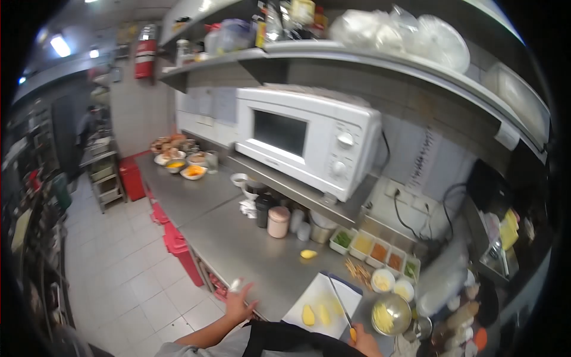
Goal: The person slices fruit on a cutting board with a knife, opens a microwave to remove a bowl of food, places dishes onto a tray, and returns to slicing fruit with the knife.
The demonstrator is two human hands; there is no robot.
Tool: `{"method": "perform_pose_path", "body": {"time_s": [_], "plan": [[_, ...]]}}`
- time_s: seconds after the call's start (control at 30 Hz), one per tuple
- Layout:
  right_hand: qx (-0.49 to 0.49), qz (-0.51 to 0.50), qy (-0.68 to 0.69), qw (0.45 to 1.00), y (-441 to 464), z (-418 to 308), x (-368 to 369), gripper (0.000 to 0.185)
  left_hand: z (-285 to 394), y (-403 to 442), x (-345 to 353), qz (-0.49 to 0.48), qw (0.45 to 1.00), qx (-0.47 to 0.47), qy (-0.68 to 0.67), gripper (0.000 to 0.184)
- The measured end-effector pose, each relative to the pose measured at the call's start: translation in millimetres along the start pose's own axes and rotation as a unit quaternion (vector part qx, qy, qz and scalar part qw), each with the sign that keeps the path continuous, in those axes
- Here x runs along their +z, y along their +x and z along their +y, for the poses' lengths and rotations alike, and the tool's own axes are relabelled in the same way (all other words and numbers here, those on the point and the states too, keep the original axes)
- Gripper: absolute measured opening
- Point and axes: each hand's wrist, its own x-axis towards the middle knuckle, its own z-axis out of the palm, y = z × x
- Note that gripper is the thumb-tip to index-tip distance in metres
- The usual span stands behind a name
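Note:
My right hand (364,344) is closed around the orange handle of a kitchen knife (338,299), whose blade lies over a white cutting board (306,296). Flat yellow slices, which look like peeled potato (308,315), rest on the board. Off to the left, my left hand (239,306) is over the counter's front edge with fingers apart. Something white (236,284) is at one of its fingertips; I cannot tell what it is. A metal bowl (406,309) right of the board holds pale yellow shreds. Another yellow piece (308,254) sits on the counter behind the board.
A white microwave (309,134) stands on a raised shelf above the steel counter (226,220). Small tubs of chopped ingredients (377,253) line the back right, with bottles (464,318) nearer. Plates of food (193,171) stand far left. Red bins (178,244) are below the edge.

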Motion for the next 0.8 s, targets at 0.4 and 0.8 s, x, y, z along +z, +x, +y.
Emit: {"method": "perform_pose_path", "body": {"time_s": [0.4, 0.8], "plan": [[-0.176, 0.008, 0.141, 0.974, -19, -60, 27, 0.056, -204, -406, -150, -0.509, 0.669, -0.518, 0.159, 0.048], [-0.118, -0.065, 0.096, 0.986, -66, -95, 11, 0.057, -209, -288, -43, -0.475, 0.834, -0.255, 0.121, 0.045]]}}
